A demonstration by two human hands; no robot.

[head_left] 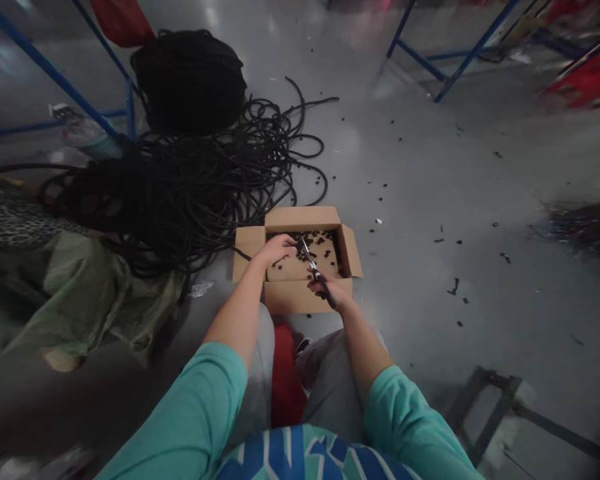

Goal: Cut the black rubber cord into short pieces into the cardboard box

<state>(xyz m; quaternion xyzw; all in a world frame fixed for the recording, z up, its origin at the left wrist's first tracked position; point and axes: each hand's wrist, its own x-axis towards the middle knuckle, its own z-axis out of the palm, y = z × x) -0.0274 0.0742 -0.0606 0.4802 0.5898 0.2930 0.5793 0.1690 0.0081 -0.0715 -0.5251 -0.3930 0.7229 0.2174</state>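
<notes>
Black cord (205, 180) sprawls in loops across the floor (415, 180) at the upper left of the frame, one strand crossing the left flap of a cardboard box (307, 298) near centre. Over the box, scattered inside with short black pieces (327, 253), a worker's right hand (338, 292) grips scissors (313, 266); the left hand (277, 249) curls beside the blades, its hold impossible to tell from here.

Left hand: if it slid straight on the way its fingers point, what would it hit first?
The left hand would probably meet the scissors first, though depth is unclear: it might pass under or over them.
</notes>
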